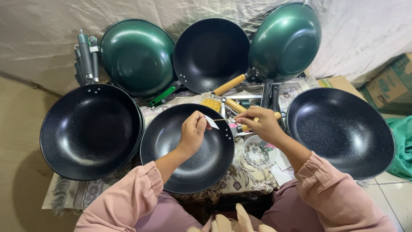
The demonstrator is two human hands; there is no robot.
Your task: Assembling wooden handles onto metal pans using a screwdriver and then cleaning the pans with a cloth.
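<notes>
While pans crowd round, both hands (193,131) (262,124) pinch a tag (211,121)

left hand (192,131) pinching white tag (211,121), right hand (260,123) — gold thread (222,119), black wok (187,148)

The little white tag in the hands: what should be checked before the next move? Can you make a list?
1. White tag pinched in left hand: ok.
2. Thin gold string stretched to right hand: ok.
3. String through the tag: cannot tell.
4. Black pan under both hands, sitting flat: ok.
5. Wooden handle fixed to that pan: cannot tell.
</notes>
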